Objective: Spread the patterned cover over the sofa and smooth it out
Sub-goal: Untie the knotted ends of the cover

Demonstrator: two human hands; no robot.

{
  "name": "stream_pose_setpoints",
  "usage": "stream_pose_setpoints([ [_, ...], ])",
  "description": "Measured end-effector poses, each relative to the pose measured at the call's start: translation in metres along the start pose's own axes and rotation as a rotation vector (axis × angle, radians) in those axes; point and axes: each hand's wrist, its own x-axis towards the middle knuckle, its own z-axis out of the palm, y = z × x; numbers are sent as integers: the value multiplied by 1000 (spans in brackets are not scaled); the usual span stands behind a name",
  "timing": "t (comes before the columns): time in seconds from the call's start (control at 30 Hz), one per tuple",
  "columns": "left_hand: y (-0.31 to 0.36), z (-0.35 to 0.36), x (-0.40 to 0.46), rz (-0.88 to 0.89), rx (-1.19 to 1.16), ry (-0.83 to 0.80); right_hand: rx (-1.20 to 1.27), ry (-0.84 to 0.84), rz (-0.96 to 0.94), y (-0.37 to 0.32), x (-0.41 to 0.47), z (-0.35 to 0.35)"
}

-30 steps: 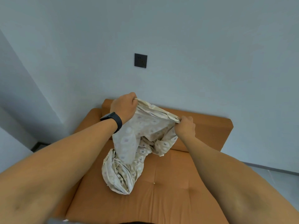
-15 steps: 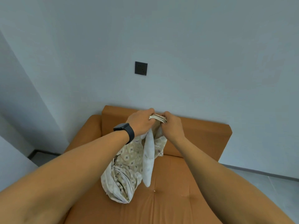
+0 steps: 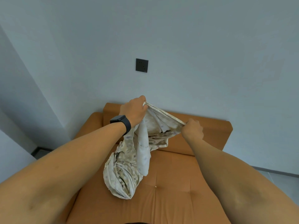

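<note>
hands hold the patterned cover (image 3: 129,165) above the orange sofa (image 3: 174,196). left hand (image 3: 132,110), dark smartwatch (image 3: 121,122) on its wrist, clenches one end of the cover's hemmed edge. right hand (image 3: 192,130) pinches the same edge further along; edge runs taut between them, in front of the backrest. remainder of the cover hangs bunched and twisted, lowest folds resting on the seat cushion. dark wall socket (image 3: 142,65) on the grey wall (image 3: 210,54) above the sofa.
</note>
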Motion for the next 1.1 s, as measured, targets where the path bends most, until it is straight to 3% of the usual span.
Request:
stream_pose_setpoints([
  [0.23, -28, -20, 12, -148, 88, 38, 166, -126, 170, 23, -7, -4],
  [0.33, -41, -21, 12, -235, 112, 58, 287, -38, 199, 14, -3, -15],
  [0.43, -52, -19, 10, -336, 89, 90, 431, 99, 96, -22, 8, -36],
  [0.6, -64, -7, 4, -339, 83, -244, 607, 74, -113, -67, 1, -52],
  [0.67, -46, 2, -5, -249, 62, -460, 590, 40, -152, -71, -6, -47],
  [0.73, -16, 13, -15, -99, -16, -575, 552, 13, -182, -73, -14, -40],
  [0.87, 26, 34, -24, 33, -347, -410, 522, -78, -277, -74, -31, -23],
  [1.0, 24, 30, -22, 85, -107, -205, 470, -44, -332, -57, -37, -12],
  [1.1, 32, 21, -20, 135, -93, -122, 322, -8, -347, -41, -36, -4],
])
